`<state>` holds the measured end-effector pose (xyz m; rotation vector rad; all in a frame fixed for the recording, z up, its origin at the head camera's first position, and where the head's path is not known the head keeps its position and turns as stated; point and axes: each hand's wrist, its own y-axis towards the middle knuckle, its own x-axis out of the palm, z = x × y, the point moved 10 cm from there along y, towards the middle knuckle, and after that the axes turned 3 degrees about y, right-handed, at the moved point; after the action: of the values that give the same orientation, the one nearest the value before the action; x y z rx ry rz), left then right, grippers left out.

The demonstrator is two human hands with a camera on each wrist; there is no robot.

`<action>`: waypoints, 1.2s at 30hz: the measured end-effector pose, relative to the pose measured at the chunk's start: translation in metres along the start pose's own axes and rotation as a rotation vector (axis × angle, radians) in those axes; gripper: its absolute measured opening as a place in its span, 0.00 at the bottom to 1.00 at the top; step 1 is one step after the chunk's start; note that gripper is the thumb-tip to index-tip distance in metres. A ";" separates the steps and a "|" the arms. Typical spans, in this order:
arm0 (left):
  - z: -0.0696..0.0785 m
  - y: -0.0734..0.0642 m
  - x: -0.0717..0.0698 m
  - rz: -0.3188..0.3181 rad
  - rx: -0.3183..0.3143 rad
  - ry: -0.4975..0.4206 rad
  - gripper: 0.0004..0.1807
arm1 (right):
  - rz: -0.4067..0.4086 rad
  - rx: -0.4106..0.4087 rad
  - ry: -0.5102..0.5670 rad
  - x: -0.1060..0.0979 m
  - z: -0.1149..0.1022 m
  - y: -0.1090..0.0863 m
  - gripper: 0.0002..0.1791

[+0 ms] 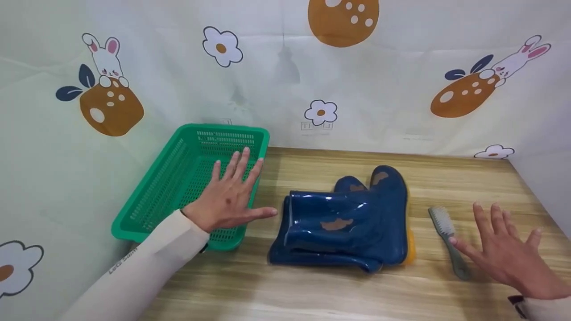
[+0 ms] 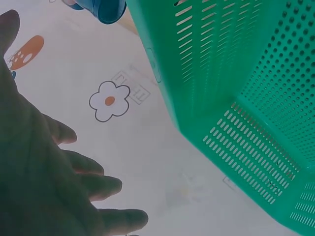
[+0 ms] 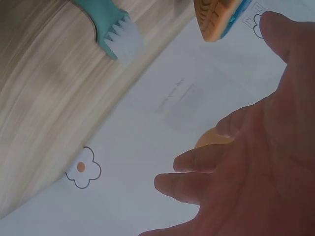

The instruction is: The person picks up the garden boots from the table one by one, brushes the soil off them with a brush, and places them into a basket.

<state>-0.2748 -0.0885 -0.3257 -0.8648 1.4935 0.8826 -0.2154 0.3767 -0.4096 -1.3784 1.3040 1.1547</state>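
Observation:
Fingers spread and holding nothing, my left hand [image 1: 229, 196] hovers over the right side of a green plastic basket [image 1: 151, 187]. My right hand [image 1: 508, 249], its fingers also apart, is beside a scrub brush [image 1: 453, 249] with a grey-green handle and white bristles [image 3: 125, 39]; the thumb overlaps the brush in the head view. Between the hands a pair of blue rubber boots lies sideways, one boot [image 1: 325, 209] on top of the other [image 1: 348, 183]. Brown patches mark both, and a yellow-orange sole [image 3: 216, 19] shows in the right wrist view.
The wood-grain table [image 1: 312, 294] carries everything. Behind it and along the sides hangs a pale sheet [image 1: 276, 80] printed with rabbits, orange fruit and flowers. The basket stands at the left, close to this sheet.

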 end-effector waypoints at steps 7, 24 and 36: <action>0.007 0.004 0.007 -0.040 0.024 -0.024 0.58 | -0.015 0.004 0.011 0.007 0.002 0.001 0.54; 0.023 0.018 0.020 -0.144 0.059 -0.193 0.59 | -0.066 0.007 0.049 0.018 -0.001 0.004 0.54; 0.031 0.022 0.033 -0.240 0.020 -0.354 0.58 | -0.083 -0.019 0.076 0.023 -0.005 0.006 0.53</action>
<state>-0.2832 -0.0524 -0.3600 -0.8054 1.0672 0.7928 -0.2206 0.3672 -0.4318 -1.4887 1.2794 1.0710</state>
